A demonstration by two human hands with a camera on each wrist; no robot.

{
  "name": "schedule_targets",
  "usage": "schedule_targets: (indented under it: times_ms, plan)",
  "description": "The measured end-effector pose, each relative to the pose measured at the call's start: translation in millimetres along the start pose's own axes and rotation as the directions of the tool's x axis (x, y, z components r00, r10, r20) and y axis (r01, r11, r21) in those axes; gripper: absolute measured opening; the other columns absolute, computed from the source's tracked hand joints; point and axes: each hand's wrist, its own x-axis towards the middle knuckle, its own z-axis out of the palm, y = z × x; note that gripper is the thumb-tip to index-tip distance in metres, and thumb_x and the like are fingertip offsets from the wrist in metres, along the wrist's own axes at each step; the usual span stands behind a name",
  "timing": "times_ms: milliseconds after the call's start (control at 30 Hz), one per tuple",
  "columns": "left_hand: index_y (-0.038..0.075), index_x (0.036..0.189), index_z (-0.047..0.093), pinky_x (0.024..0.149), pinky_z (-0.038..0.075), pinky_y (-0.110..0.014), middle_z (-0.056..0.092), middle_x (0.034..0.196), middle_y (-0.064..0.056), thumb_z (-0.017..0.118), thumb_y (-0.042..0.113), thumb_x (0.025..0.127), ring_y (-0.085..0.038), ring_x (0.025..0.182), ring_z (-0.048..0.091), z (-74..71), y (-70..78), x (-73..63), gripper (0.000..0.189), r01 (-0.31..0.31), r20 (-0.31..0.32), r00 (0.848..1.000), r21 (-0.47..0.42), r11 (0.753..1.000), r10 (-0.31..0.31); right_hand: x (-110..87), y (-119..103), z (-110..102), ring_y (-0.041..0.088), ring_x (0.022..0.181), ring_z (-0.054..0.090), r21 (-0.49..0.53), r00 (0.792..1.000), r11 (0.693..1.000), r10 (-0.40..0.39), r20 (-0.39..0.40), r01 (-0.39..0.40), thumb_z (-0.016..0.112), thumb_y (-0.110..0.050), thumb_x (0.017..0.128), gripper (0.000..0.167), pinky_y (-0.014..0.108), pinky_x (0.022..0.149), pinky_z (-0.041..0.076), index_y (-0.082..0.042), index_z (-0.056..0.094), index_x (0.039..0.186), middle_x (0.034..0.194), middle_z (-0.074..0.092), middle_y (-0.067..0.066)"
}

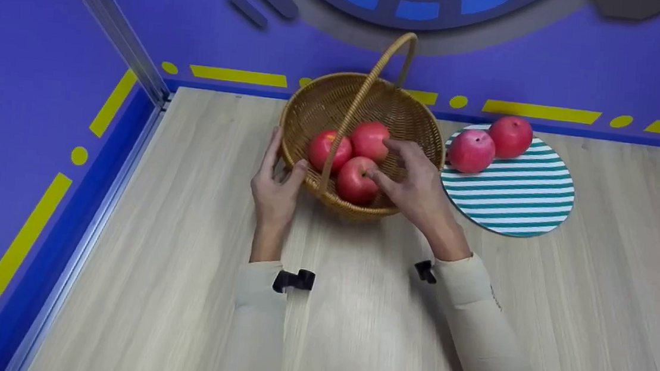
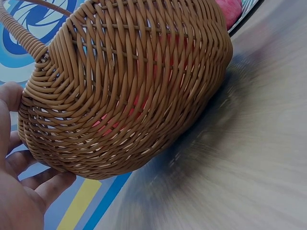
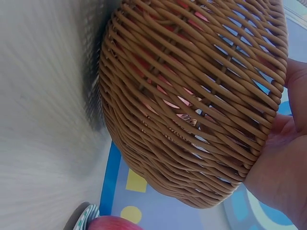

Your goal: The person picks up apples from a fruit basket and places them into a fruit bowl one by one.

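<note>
The left hand [image 1: 277,190] grips the basket [image 1: 313,109] by its left side, thumb at the rim and fingers spread along the outer wall; the left wrist view shows several fingertips bent in against the weave. The right hand [image 1: 416,187] reaches over the basket's right front rim, thumb and forefinger held wide apart. Its thumb tip is at the top of the front apple [image 1: 356,183], and its forefinger tip is close by the back apple [image 1: 371,141]; whether either presses on the fruit, I cannot tell. The other fingers are mostly hidden.

The basket stands near the back edge of the tabletop [image 1: 354,319], left of the middle, with its handle [image 1: 364,96] arching above. A left apple [image 1: 326,149] lies with the other two, clustered toward the basket's front left. To the right, also near the tabletop's back edge, is a striped disc [image 1: 513,207]. On its back left part sit two more apples, one pinkish [image 1: 471,151] and one redder [image 1: 510,137].
</note>
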Motion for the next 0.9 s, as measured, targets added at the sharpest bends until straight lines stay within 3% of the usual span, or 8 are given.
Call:
schedule_targets:
  times_ms: [267, 433, 567, 700, 900]
  plan:
    - [0.014, 0.163, 0.046, 0.114, 0.046, -0.049, 0.036, 0.17, -0.007, 0.071, 0.008, 0.099, -0.037, 0.146, 0.047, 2.1, 0.4, -0.2, 0.068, -0.005, 0.013, 1.0, -0.019, 1.0, 0.005, -2.9, -3.6, -2.0, 0.032, 0.123, 0.061, -0.086, 0.998, 0.996, 0.037, 0.041, -0.034, 0.084, -0.025, 0.094, 0.062, 0.048, 0.107, 0.052, -0.001, 0.059, 0.146, 0.137, 0.062, 0.016]
    - [0.014, 0.163, 0.046, 0.113, 0.046, -0.05, 0.037, 0.169, -0.002, 0.07, 0.009, 0.099, -0.038, 0.145, 0.048, 3.5, 1.2, -3.0, 0.068, -0.005, 0.023, 1.0, -0.013, 1.0, 0.006, -8.9, -2.1, 0.1, 0.03, 0.126, 0.06, -0.11, 0.996, 0.994, 0.028, 0.08, -0.019, 0.084, -0.024, 0.095, 0.061, 0.047, 0.109, 0.051, 0.0, 0.06, 0.145, 0.136, 0.063, 0.016]
    - [0.016, 0.163, 0.046, 0.114, 0.047, -0.046, 0.037, 0.169, 0.002, 0.071, 0.011, 0.099, -0.031, 0.144, 0.05, 6.2, 3.4, -2.7, 0.069, -0.021, 0.045, 0.999, 0.005, 1.0, 0.021, -11.7, 1.6, 1.1, 0.03, 0.129, 0.058, -0.121, 0.991, 0.992, 0.048, 0.122, -0.033, 0.085, -0.024, 0.094, 0.062, 0.049, 0.11, 0.05, -0.001, 0.059, 0.146, 0.138, 0.063, 0.015]
    - [0.016, 0.163, 0.047, 0.115, 0.046, -0.047, 0.035, 0.17, 0.001, 0.072, 0.013, 0.098, -0.027, 0.145, 0.049, 7.0, 5.7, -2.3, 0.069, -0.042, 0.051, 0.998, 0.014, 0.999, 0.041, -9.0, 1.5, 0.7, 0.031, 0.13, 0.057, -0.13, 0.977, 0.989, 0.096, 0.188, -0.072, 0.085, -0.026, 0.093, 0.066, 0.052, 0.11, 0.05, -0.004, 0.057, 0.15, 0.142, 0.061, 0.015]
    - [0.014, 0.163, 0.046, 0.114, 0.044, -0.054, 0.035, 0.17, -0.009, 0.071, 0.011, 0.098, -0.033, 0.144, 0.05, 4.1, 3.5, -2.0, 0.069, -0.051, 0.04, 0.998, 0.015, 0.999, 0.051, 0.7, -3.0, 1.7, 0.032, 0.125, 0.058, -0.189, 0.948, 0.98, 0.122, 0.295, -0.068, 0.084, -0.027, 0.094, 0.069, 0.05, 0.107, 0.053, -0.003, 0.054, 0.151, 0.141, 0.059, 0.018]
